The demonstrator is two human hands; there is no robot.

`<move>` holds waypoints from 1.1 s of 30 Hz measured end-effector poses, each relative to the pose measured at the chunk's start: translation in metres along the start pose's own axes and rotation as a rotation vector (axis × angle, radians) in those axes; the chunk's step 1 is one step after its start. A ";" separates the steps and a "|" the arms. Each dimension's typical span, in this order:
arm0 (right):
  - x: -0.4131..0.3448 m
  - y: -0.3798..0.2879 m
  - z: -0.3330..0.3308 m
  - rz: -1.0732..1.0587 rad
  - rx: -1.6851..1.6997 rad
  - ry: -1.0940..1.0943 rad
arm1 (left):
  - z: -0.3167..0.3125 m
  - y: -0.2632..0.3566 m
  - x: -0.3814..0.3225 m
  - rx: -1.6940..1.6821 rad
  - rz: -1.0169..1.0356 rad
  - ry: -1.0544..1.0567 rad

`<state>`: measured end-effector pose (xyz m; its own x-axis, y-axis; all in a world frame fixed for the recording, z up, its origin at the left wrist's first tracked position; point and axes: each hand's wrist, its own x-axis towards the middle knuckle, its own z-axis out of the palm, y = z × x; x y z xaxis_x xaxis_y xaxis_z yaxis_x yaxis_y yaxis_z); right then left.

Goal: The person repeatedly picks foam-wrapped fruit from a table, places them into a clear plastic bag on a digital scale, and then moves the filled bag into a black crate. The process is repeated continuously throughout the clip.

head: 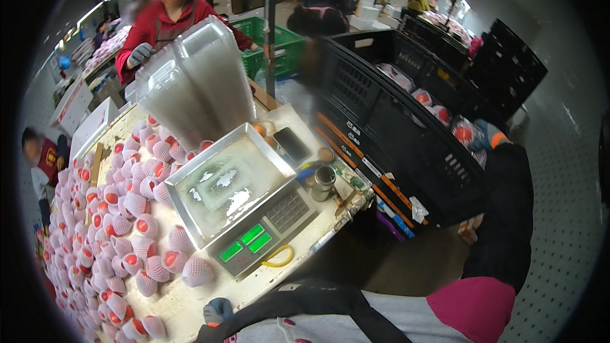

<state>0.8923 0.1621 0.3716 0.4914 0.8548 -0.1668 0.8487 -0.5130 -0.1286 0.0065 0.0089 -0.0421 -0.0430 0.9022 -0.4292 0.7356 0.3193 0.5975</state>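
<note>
My right hand (487, 135), in a grey glove with an orange cuff, reaches over the side of a large black plastic crate (355, 93). Its fingers are on a clear-wrapped pack of red fruit (463, 132); part of the pack is behind the crate wall. At the table's near edge rests my left hand (218, 312), gloved too, its fingers partly hidden. Foam-netted red fruit (198, 272) lies close by, and many more cover the left of the table (212, 293). A digital scale (252, 243) with lit green displays carries a bare, wet-looking metal tray (228, 186).
A tall stack of clear plastic trays (200, 81) stands behind the scale, beside a co-worker in red (200, 12). A phone (291, 145), a metal cup (324, 182) and a yellow loop (279, 256) lie around the scale. A metal post (269, 33) rises near a green crate (286, 52).
</note>
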 end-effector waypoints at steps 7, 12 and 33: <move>0.026 0.021 -0.011 0.008 -0.477 0.400 | -0.016 0.046 -0.018 0.170 0.049 0.031; 0.041 0.029 -0.006 0.039 -0.200 0.294 | -0.024 0.074 -0.027 0.248 0.100 0.059; -0.043 -0.194 0.046 -0.190 0.316 0.238 | -0.025 0.078 -0.032 0.147 0.108 0.202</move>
<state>0.6974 0.2213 0.3584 0.3955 0.9114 0.1137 0.8450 -0.3125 -0.4339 0.0479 0.0123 0.0351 -0.0826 0.9730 -0.2154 0.8331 0.1860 0.5209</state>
